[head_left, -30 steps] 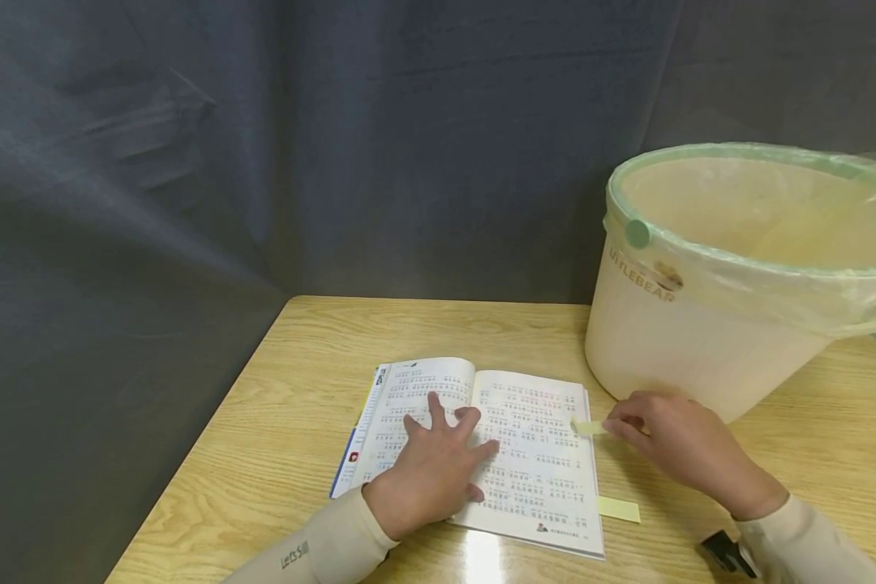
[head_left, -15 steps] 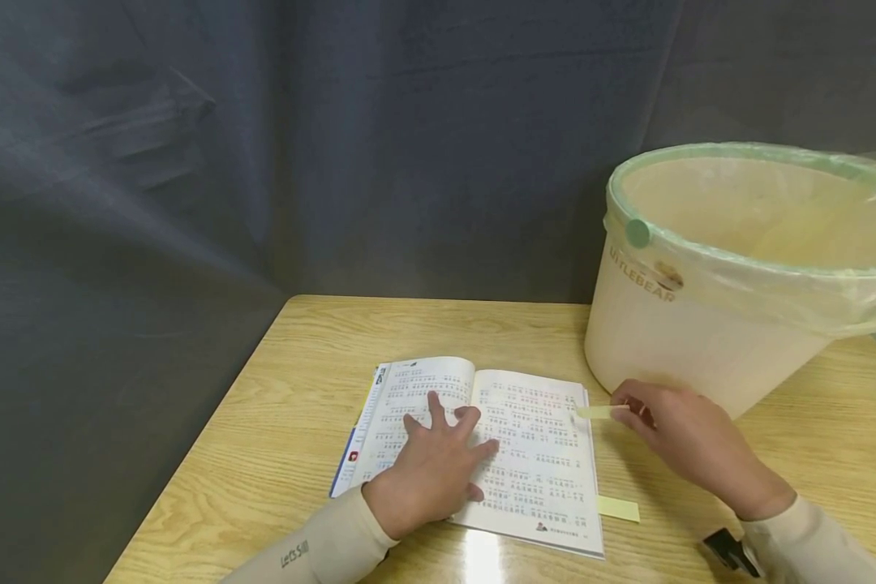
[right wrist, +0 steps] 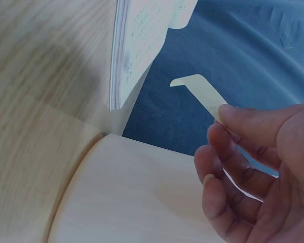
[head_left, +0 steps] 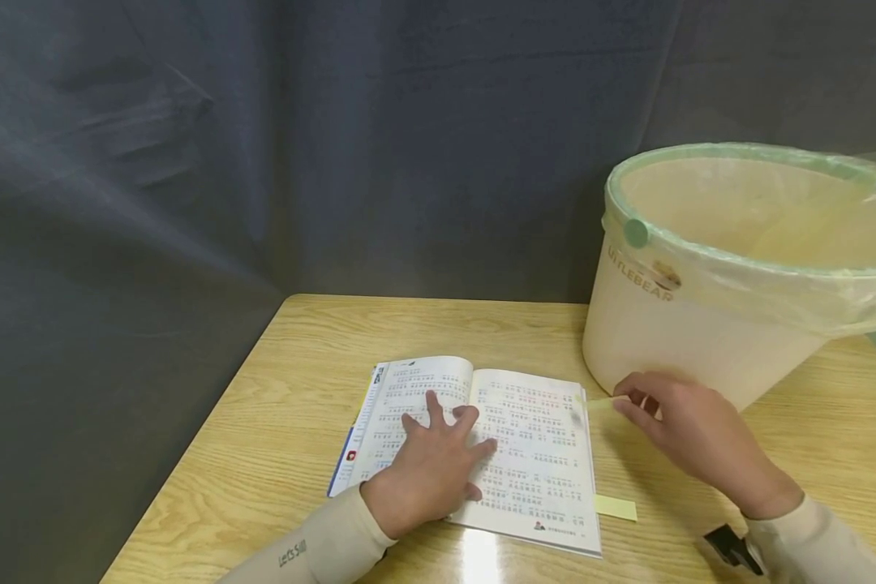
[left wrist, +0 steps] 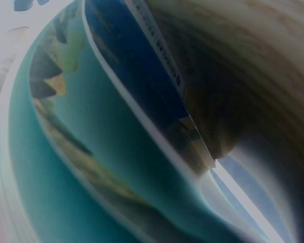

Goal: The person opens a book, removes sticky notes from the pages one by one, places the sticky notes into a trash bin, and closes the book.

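Observation:
An open book [head_left: 529, 462] lies on the wooden table, printed text on both pages. My left hand [head_left: 427, 474] rests across it near the spine with fingers spread. Between thumb and fingertips my right hand [head_left: 689, 434] pinches a pale yellow sticky strip [right wrist: 205, 93], just beyond the book's right edge. The strip's far end curls over and hangs free of the page in the right wrist view. A second yellow sticky strip [head_left: 616, 508] sticks out from the lower right edge of the book. The left wrist view shows curved page undersides and the blue cover [left wrist: 137, 50], not the hand.
A large cream bin [head_left: 672, 341] with a green rim and a clear liner stands at the right, close behind my right hand. Dark cloth [head_left: 445, 162] hangs behind the table [head_left: 263, 438] and along its left side.
My right hand has moved slightly up and right with the sticky strip, whose end has gone from lying over the page to the book's edge. The left hand has stayed still.

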Demonstrator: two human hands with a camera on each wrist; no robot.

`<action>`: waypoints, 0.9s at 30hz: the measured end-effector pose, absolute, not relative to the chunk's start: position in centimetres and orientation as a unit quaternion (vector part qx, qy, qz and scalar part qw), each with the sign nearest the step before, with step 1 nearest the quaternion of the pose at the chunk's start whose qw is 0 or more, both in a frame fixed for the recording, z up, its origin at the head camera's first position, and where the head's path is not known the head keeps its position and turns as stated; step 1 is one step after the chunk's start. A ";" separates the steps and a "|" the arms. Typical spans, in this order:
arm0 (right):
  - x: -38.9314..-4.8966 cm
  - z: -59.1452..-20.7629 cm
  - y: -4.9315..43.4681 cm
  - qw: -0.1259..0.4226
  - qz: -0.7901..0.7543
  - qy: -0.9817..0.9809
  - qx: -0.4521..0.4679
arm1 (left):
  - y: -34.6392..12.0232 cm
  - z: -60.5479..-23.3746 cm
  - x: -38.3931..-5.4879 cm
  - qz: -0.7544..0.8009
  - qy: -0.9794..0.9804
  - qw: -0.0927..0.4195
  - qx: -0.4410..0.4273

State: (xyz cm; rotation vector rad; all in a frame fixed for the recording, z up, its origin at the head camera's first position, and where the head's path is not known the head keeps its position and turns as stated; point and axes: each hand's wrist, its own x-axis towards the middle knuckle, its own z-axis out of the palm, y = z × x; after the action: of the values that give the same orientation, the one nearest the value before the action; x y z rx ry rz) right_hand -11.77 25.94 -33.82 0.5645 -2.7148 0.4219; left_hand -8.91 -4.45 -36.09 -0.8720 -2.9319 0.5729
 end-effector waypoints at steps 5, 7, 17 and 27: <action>-11.5 -33.3 26.1 0.209 0.154 -0.945 0.200 | -4.5 -36.1 -8.9 0.183 -0.942 0.013 -0.283; -11.4 -33.1 26.1 0.222 0.158 -0.941 0.200 | -4.5 -36.1 -8.9 0.183 -0.941 0.012 -0.283; -10.9 -32.0 26.5 0.272 0.177 -0.923 0.207 | -4.4 -36.2 -8.9 0.179 -0.941 0.013 -0.286; -10.1 -28.8 27.9 0.340 0.196 -0.900 0.189 | -4.5 -36.2 -9.0 0.184 -0.940 0.015 -0.285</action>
State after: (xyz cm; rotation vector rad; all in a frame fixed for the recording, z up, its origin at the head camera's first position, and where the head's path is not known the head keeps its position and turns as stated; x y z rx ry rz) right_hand -10.06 27.93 -28.76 0.4911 -2.3423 0.5092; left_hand -8.96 -4.49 -36.18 -0.8883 -2.9267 0.5741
